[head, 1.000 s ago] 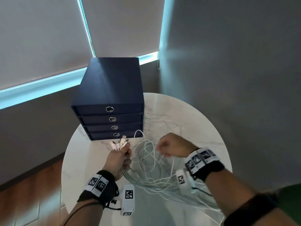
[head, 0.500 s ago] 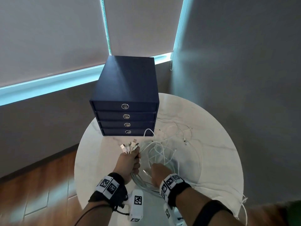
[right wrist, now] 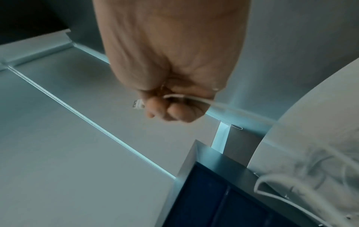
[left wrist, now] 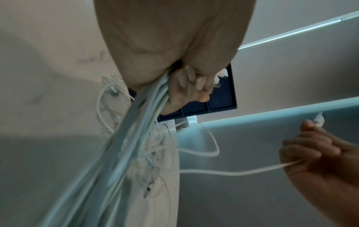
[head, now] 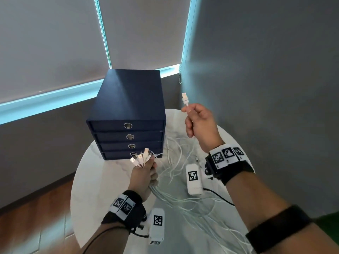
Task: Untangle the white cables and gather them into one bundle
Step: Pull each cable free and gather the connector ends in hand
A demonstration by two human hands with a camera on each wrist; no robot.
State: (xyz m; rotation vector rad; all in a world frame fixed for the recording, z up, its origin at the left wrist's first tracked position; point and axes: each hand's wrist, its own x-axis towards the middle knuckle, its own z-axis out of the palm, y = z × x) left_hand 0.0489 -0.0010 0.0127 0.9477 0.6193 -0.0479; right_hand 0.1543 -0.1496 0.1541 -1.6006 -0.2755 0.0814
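Two hands: left (head: pixel 145 176) grips five plugs (head: pixel 140 159), right (head: pixel 200 123) one cable (head: pixel 185 99).

The right hand (head: pixel 199 123) has come up off the table (head: pixel 102 180). Half a second ago it was down low in the loose cables (head: pixel 176 162), just beside the left hand (head: pixel 145 177); now it is raised to the far right, level with the top drawer of the box (head: pixel 128 99) and well apart from the left hand. It now pinches one cable (left wrist: pixel 233 172) just below its plug (head: pixel 185 99), which points up above the fingers (right wrist: pixel 155 107). That cable has been drawn out of the tangle and trails from the fist back down to the heap. The head view has also shifted, so the box now sits further left.
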